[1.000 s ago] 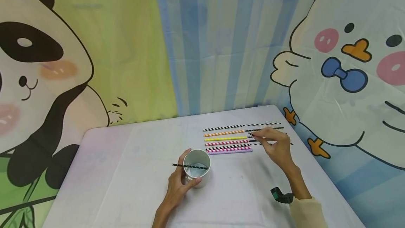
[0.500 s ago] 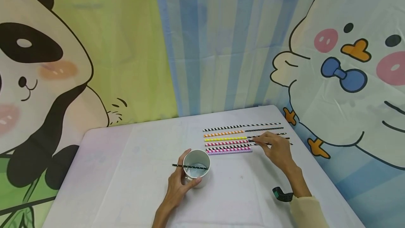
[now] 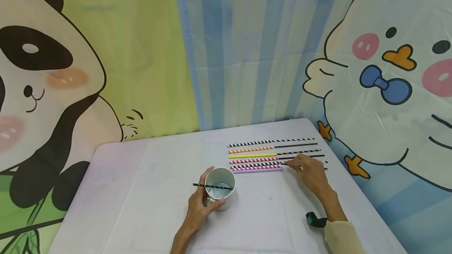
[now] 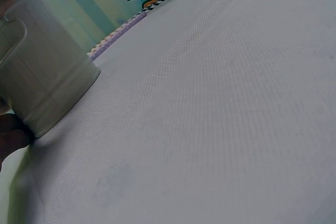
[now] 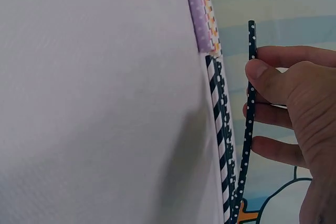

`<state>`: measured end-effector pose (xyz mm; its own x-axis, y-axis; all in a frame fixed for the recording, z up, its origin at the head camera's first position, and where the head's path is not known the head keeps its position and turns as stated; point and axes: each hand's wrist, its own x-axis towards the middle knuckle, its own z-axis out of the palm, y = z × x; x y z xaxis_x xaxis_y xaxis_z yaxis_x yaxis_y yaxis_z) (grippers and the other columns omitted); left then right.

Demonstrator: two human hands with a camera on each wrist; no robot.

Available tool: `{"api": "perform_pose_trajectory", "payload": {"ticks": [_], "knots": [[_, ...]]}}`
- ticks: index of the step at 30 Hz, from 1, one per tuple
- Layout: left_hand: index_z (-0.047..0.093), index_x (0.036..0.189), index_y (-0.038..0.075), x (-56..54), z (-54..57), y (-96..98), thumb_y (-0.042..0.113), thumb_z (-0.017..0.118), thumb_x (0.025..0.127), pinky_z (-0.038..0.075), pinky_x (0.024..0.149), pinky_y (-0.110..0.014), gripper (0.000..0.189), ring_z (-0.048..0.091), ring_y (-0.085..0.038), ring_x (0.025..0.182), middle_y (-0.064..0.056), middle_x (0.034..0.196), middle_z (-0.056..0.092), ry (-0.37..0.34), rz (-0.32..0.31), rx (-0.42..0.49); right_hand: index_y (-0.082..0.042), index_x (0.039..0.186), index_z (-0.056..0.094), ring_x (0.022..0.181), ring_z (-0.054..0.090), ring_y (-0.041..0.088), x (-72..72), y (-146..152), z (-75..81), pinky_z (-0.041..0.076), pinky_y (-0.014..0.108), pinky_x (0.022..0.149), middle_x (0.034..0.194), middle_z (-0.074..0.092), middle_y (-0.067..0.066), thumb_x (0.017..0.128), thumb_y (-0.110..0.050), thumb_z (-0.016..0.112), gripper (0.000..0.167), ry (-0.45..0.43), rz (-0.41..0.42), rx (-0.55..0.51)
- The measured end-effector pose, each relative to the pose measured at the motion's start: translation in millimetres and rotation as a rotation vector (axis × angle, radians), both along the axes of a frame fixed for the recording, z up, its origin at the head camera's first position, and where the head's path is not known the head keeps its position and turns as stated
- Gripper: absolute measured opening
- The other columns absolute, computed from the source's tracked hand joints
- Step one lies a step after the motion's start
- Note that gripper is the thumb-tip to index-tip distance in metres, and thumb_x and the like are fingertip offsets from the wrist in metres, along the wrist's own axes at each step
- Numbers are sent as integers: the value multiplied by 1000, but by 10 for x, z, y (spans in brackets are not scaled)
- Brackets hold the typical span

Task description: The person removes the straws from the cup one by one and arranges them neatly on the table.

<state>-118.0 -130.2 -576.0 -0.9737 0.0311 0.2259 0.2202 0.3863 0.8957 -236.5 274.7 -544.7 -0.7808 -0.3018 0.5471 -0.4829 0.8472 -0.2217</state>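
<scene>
A white mug (image 3: pixel 226 200) stands on the table, and my left hand (image 3: pixel 198 204) grips its side, with the thumb and fingers spread around it. A black straw with white dots (image 3: pixel 212 186) leans in the mug, one end out past the left rim. My right hand (image 3: pixel 310 171) pinches another black white-dotted paper straw (image 5: pixel 251 98) between thumb and fingertips. That straw is raised above the near end of the right column of black-and-white straws (image 3: pixel 298 152). The left column holds patterned straws, among them yellow (image 3: pixel 252 155), orange (image 3: pixel 250 150) and purple (image 3: pixel 257 171).
White cloth covers the table (image 3: pixel 141 191). Behind it hang curtains with a cartoon panda (image 3: pixel 81 120) and a cartoon white bird (image 3: pixel 370 128). A small dark device (image 3: pixel 315 220) sits at my right wrist.
My right hand has come nearer, from the far rows of the right column to the near ones, with the dotted straw pinched in it. The left hand and mug have stayed put.
</scene>
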Motion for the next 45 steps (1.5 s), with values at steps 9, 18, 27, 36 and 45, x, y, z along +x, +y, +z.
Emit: {"api": "perform_pose_trajectory", "payload": {"ticks": [9, 18, 27, 36, 45], "knots": [[30, 170, 43, 7, -1, 6, 42, 84, 88, 53, 108, -50, 99, 68, -27, 134, 7, 150, 66, -3, 5, 2, -15, 94, 90, 64, 47, 6, -41, 71, -97, 37, 21, 55, 80, 72, -5, 82, -1, 92, 19, -3, -11, 23], [31, 170, 44, 6, 6, 8, 43, 84, 87, 51, 109, -57, 98, 68, -27, 135, 7, 152, 65, -1, 11, 0, -15, 97, 90, 65, 48, 7, -78, 99, -172, 39, 23, 56, 81, 72, -5, 85, -5, 91, 16, -12, -37, 66], [30, 170, 45, -2, 1, 4, 44, 85, 87, 51, 109, -57, 99, 68, -27, 135, 5, 152, 66, 1, 10, -8, -17, 98, 90, 67, 51, 7, -97, 95, -208, 40, 23, 58, 82, 71, -6, 86, -8, 91, 15, -44, -63, 85], [30, 170, 45, 2, 4, 5, 44, 85, 87, 49, 108, -61, 99, 68, -32, 135, 2, 151, 67, 7, 8, -7, -15, 97, 89, 69, 54, 9, -123, 85, -200, 43, 27, 60, 85, 74, -3, 86, -5, 90, 15, -81, -56, 79], [31, 170, 44, 17, 7, 11, 43, 85, 87, 52, 108, -55, 99, 68, -26, 134, 7, 151, 66, 3, 14, -10, -12, 99, 89, 74, 64, 13, -133, 60, -196, 49, 32, 64, 88, 77, -1, 88, -4, 88, 14, -128, -64, 94]]}}
